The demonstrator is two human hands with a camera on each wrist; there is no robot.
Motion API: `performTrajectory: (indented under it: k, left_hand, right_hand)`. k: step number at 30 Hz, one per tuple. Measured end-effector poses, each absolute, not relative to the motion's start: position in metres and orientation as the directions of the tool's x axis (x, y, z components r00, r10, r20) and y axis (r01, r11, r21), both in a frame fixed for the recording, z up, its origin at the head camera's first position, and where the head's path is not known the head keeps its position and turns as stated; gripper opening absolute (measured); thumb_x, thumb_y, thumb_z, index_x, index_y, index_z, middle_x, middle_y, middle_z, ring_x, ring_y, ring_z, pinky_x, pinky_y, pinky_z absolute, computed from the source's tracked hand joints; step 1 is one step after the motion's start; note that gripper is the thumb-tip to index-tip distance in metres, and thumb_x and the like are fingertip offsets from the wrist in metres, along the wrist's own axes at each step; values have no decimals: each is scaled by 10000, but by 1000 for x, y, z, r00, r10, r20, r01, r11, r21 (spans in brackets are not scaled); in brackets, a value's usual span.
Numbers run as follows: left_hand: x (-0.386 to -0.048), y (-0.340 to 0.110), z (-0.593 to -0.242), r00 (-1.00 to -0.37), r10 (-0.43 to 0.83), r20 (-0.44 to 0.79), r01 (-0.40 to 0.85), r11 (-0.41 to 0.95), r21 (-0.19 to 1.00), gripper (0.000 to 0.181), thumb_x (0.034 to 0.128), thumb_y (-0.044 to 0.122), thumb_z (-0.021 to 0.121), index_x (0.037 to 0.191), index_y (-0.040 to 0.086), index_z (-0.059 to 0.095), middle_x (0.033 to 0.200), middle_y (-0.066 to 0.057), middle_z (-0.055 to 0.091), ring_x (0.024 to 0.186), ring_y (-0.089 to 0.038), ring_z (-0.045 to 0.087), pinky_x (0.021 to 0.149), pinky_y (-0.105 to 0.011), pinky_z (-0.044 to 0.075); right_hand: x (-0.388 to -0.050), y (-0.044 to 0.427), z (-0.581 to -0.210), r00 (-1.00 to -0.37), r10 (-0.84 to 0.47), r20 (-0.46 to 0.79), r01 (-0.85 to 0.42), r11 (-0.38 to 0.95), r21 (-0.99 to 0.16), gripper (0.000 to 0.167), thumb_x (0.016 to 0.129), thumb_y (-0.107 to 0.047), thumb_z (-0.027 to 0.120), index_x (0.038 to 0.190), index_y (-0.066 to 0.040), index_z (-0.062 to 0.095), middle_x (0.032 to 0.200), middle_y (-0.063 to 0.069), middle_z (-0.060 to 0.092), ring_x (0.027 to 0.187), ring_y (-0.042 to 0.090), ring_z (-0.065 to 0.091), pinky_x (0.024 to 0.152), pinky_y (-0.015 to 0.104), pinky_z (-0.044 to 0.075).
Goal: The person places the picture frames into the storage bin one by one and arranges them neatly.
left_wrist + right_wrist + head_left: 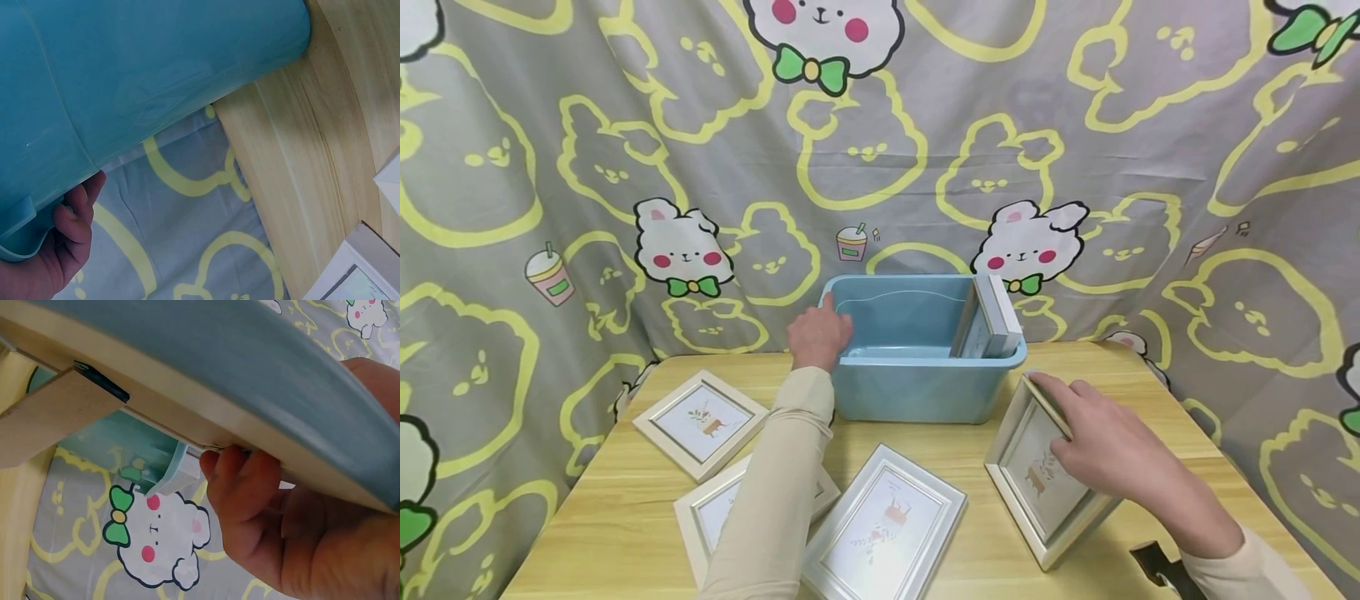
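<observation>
A blue plastic bin stands at the back of the table. My left hand grips its left rim, fingers curled under the lip in the left wrist view. Upright picture frames lean inside the bin's right end. My right hand holds a cream picture frame by its upper edge, tilted on the table right of the bin. In the right wrist view my fingers curl behind it, near its fold-out back stand. Its picture shows a small brown animal and leaves.
A cream frame lies face up at the left. Another cream frame is partly hidden under my left forearm. A silver-white frame lies front centre. Patterned grey cloth hangs behind the wooden table.
</observation>
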State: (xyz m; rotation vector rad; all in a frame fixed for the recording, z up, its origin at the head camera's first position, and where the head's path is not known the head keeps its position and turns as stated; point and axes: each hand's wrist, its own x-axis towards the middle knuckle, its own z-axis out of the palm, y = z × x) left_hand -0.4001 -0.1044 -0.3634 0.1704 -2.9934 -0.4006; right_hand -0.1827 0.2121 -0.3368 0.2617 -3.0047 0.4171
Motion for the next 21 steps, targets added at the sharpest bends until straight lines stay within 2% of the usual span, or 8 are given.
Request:
performTrajectory:
  k: [13,17,21]
  left_hand:
    - [-400,-103,-363,-987,-120,103,-88,958,272,618,932,412,390,1514,222,303,1247,-223,620,1034,-412,635,851,-528,507]
    - [-401,-103,-364,-987,-119,105,-86,957,277,616,932,409,390,1513,226,304,1252,-223,618,1040,-415,634,852,-531,505]
    - [-401,-104,-364,-988,-116,105,-83,957,278,612,926,405,374,1506,218,313,1266,-220,613,1068,-416,626,876,-540,494]
  right_hand:
    - [-180,215,-320,-978,-165,127,-197,929,-314,688,812,-50,597,1451,-228,414,1123,170,574,724,197,487,538,297,341]
    - [-180,219,-310,-975,-169,147,-206,934,-293,676,822,-67,594,1453,-229,414,1126,167,583,783,217,522,590,316,381]
    - [-181,222,-302,-964,-189,187,-234,938,-258,645,829,-77,590,1442,-205,435,1184,173,590,904,261,570,698,406,447]
